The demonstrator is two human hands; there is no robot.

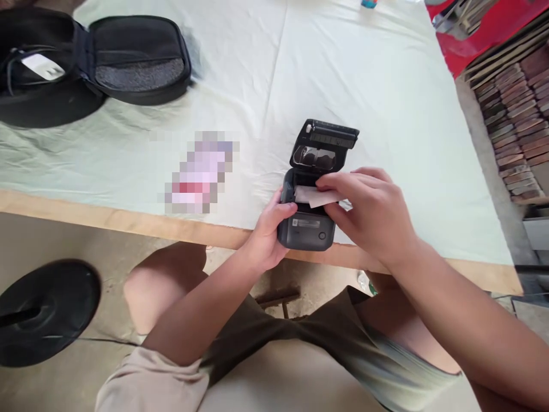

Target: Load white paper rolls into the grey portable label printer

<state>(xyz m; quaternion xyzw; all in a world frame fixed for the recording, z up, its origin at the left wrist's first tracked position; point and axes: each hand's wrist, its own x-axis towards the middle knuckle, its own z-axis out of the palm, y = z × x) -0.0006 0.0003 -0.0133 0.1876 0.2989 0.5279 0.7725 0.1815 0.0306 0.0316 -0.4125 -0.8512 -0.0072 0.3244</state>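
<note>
At the table's near edge, the small dark printer (307,220) sits with its lid (325,143) up at 12 o'clock. 1 left hand (266,233) clasps its side; the right hand (372,213) pinches the paper strip (315,196). Feeding it straight and flat seems wise. No readable writing; the open black case (92,63) lies at 10 o'clock.

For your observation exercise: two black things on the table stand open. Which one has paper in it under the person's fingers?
The small printer at the table's near edge, lid up, both hands on it. The black case lies far left, untouched.
</note>
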